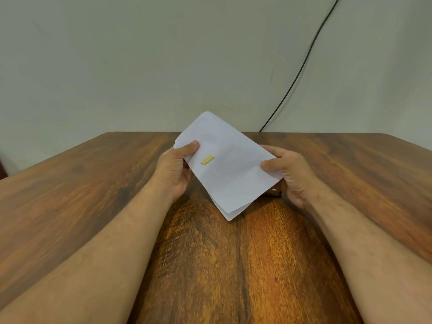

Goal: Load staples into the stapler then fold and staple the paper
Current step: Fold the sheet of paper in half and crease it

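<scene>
Behind the wooden table [70, 206] stood a pale wall, and above the tabletop the left hand [174, 170] and right hand [288, 173] each pinched an edge of the folded white paper [230, 174], a small yellow strip [207, 159] lying on it.

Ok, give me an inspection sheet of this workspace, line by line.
Surface: wooden table, dark grain, bare where visible.
Job's things: folded white paper held above the table; small yellow strip on it; dark object under the paper, mostly hidden, possibly the stapler.
Clutter: nothing seen.
Hands: left hand and right hand each pinch an edge of the paper.
Cables: black cable runs down the wall behind the table.
Surroundings: plain pale wall.
</scene>
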